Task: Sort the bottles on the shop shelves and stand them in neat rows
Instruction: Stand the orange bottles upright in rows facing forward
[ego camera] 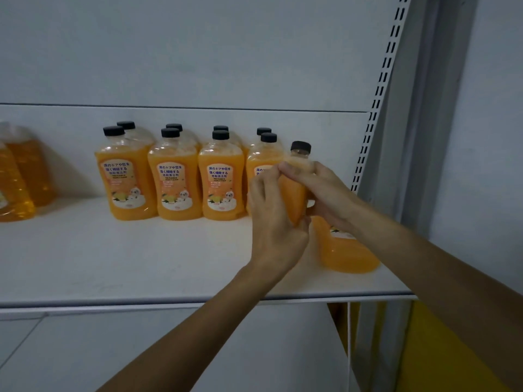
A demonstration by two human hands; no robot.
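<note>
Several orange bottles with black caps and printed labels stand two deep in a row on the white shelf. Just right of the row, both my hands hold one more orange bottle, upright and slightly tilted, its black cap showing above my fingers. My left hand grips its lower body from the front. My right hand grips its shoulder from the right. Another orange bottle lies on its side on the shelf under my right wrist, near the front edge.
Larger amber bottles stand at the shelf's far left. A slotted metal upright bounds the shelf on the right. A lower white shelf lies beneath, and something yellow shows at the bottom right.
</note>
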